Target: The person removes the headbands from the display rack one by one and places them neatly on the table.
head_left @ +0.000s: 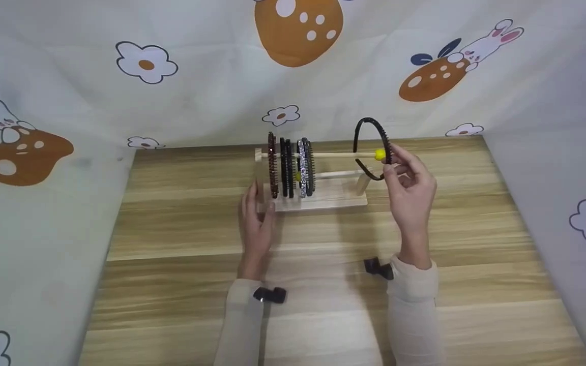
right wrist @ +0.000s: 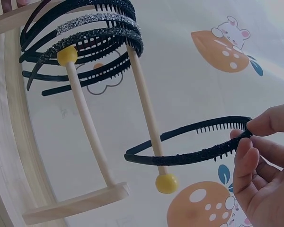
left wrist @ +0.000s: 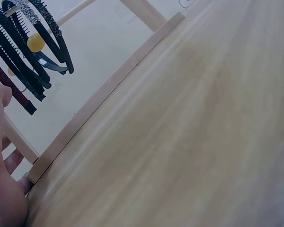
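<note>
At the right end of a wooden headband stand (head_left: 341, 201), my right hand (head_left: 411, 190) pinches a black toothed headband (right wrist: 191, 159) between thumb and fingers. The headband's loop is around the upper rod (right wrist: 144, 94), close to the yellow ball (right wrist: 167, 183) at its tip. My left hand (head_left: 257, 229) grips the stand's left upright, its fingers partly hidden behind the wood. Several headbands hang toward the left of the rods: a dark red one (head_left: 272, 175), black ones (head_left: 286, 178) and a silver glittery one (head_left: 302, 175).
The stand rests near the back of a wood-grain table (head_left: 318, 284). A lower rod (right wrist: 90, 125) with its own yellow ball (right wrist: 67, 56) rises from the right upright. Printed cloth (head_left: 211, 101) hangs behind and at both sides.
</note>
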